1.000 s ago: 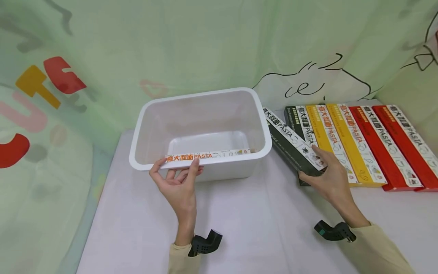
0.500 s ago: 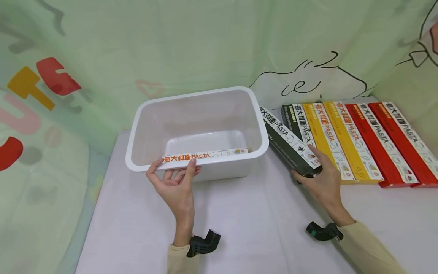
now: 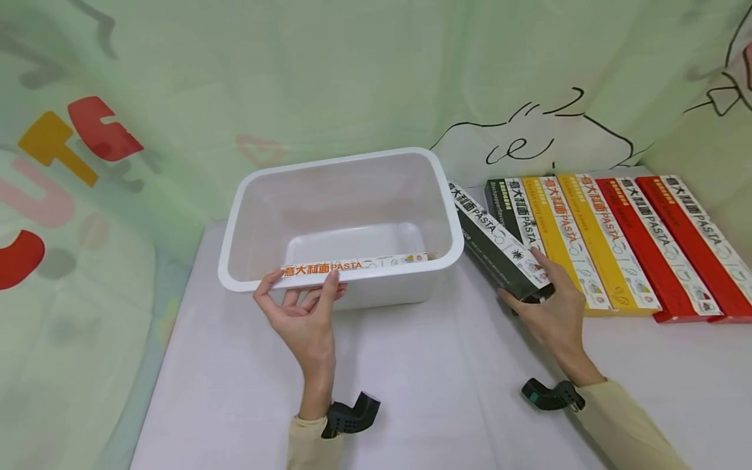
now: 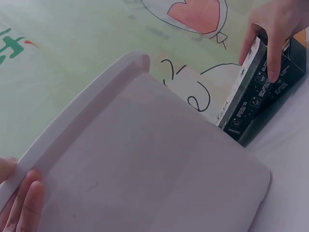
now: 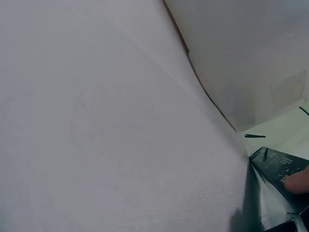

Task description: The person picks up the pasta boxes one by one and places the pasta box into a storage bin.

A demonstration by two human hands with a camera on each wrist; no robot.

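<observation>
In the head view my left hand (image 3: 305,326) grips the near rim of a white plastic bin (image 3: 341,166), the thumb and fingers at the edge. A pasta box with orange lettering (image 3: 376,263) lies inside along the bin's near wall. My right hand (image 3: 555,313) holds the near end of a black pasta box (image 3: 499,245) with a white printed side. That box slants beside the bin's right wall, partly over another black pasta box (image 3: 510,205). In the left wrist view, the held black box (image 4: 248,104) stands tilted beyond the bin's outer wall (image 4: 159,159).
To the right of the black boxes lie yellow pasta boxes (image 3: 578,245) and red pasta boxes (image 3: 664,245), side by side. A white cloth (image 3: 423,378) covers the table. Pale green printed curtains (image 3: 329,78) hang behind and at the sides.
My right hand and wrist have shifted slightly left, with the black pasta box's near end moving a little the same way. My left hand keeps its hold on the bin's rim.
</observation>
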